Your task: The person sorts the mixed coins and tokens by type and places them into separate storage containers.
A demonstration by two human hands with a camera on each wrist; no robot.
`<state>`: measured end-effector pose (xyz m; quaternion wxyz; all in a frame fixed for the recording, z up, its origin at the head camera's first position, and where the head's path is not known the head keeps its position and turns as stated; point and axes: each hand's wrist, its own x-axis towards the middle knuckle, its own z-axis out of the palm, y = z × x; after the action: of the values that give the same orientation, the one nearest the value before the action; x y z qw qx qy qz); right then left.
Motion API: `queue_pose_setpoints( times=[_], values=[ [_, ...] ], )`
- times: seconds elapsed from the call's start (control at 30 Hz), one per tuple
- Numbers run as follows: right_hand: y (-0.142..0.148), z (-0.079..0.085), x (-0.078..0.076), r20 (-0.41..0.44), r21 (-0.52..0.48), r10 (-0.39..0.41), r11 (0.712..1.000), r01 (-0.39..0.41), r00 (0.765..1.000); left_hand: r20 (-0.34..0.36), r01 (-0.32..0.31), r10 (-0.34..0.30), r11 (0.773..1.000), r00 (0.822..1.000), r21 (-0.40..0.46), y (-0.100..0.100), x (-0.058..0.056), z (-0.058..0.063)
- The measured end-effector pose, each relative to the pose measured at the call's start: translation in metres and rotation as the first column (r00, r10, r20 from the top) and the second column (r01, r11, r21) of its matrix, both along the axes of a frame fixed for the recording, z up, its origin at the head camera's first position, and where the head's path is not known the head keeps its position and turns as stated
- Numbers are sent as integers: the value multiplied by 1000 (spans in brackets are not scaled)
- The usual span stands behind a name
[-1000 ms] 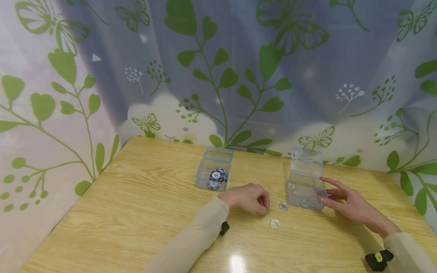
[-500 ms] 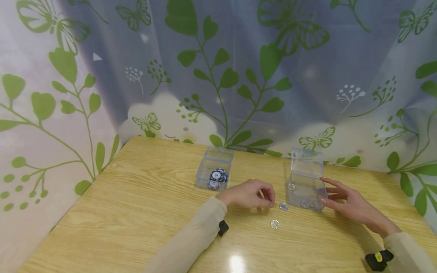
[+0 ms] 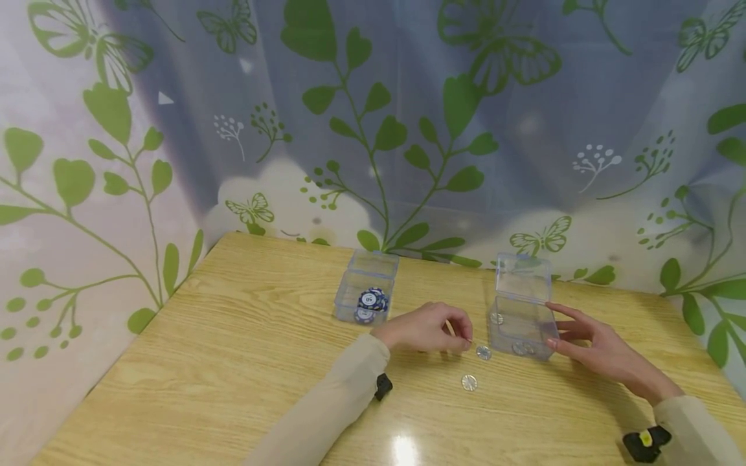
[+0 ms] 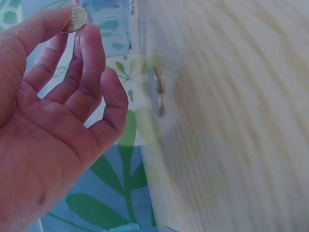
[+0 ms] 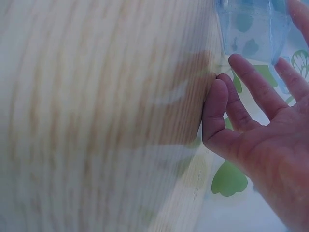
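My left hand (image 3: 434,329) pinches a coin (image 4: 76,19) between thumb and fingertips, just above the table. Right at those fingertips in the head view lies a silver coin (image 3: 484,353); a second loose coin (image 3: 469,383) is nearer me. The clear plastic box (image 3: 524,327) on the right stands with its hinged lid (image 3: 523,277) raised, and several coins (image 3: 522,348) show inside it. Against the box's right side my right hand (image 3: 600,346) rests with fingers spread, thumb at the front corner and index fingertip near the hinge.
Farther left, another clear box (image 3: 344,304) stands with its lid up and holds several blue-and-white poker chips (image 3: 373,301). Behind the wooden table (image 3: 233,349) hangs a curtain (image 3: 408,162) with green leaves and butterflies.
My left hand has lifted slightly and moved right and away from me, closer to the right box. The right hand and both boxes have stayed put.
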<state>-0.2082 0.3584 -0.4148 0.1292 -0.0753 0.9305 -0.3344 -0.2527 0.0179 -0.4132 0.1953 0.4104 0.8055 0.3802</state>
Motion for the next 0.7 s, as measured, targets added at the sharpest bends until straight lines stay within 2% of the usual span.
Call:
queue_pose_setpoints(
  times=[0.17, 0.33, 0.7],
  values=[
    [1, 0, -1, -13, -4, -2, 1000, 2, 1000, -27, -11, 12, 1000, 1000, 19, 9, 1, 4],
    [1, -1, -2, -18, -3, -8, 1000, 8, 1000, -43, -28, 32, 996, 999, 79, 17, 1, 8],
    [1, -2, -2, -8, -12, -15, 1000, 15, 1000, -62, -105, 117, 979, 991, 173, 36, 0, 12]
  ],
)
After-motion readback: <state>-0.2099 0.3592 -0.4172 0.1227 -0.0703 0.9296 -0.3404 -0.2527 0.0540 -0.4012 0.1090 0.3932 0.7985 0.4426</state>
